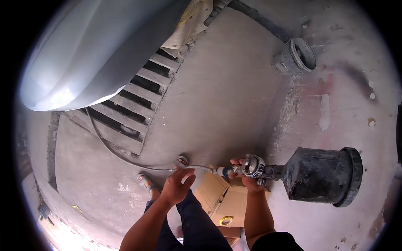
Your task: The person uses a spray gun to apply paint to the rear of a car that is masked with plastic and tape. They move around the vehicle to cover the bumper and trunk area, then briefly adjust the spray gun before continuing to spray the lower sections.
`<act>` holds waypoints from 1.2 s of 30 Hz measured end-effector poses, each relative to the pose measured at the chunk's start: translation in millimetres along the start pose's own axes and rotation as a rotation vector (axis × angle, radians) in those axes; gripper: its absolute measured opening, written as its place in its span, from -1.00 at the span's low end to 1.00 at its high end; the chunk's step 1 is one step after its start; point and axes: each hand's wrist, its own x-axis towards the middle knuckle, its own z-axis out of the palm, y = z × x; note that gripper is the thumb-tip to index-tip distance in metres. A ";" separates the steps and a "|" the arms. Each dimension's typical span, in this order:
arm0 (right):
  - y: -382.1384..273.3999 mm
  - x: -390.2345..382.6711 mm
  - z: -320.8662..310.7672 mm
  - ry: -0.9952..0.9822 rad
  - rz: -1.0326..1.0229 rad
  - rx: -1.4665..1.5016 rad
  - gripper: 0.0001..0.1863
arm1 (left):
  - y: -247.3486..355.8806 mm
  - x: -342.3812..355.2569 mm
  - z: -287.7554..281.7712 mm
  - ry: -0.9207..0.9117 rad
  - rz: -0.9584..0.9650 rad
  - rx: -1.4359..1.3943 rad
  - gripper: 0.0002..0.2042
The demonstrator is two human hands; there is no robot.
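Observation:
My right hand (248, 178) is closed round a spray gun (251, 166), which is turned so that its large, dark, paint-stained cup (320, 175) points to the right. A thin grey air hose (121, 158) joins the gun at a fitting on its left side. From there it curves left across the floor and passes out of sight beneath a large, smooth, grey-white body panel (96, 46). My left hand (178, 184) is at the hose near the gun, its thumb apart from the fingers. Whether the fingertips touch the hose is hard to make out.
An open cardboard box (234, 203) stands below the gun, with a yellow-rimmed roll (226, 220) on it. Beyond, a dirty bucket (299, 56) is by the stained wall (335, 100). A slotted drain grate (134, 100) runs along the floor beside the panel. My sandalled feet (144, 182) are close to the hose.

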 end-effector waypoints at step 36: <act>-2.0 -22.7 45.8 0.154 0.027 0.110 -0.54 | 137.8 -7.5 13.7 0.048 0.804 -0.535 -0.69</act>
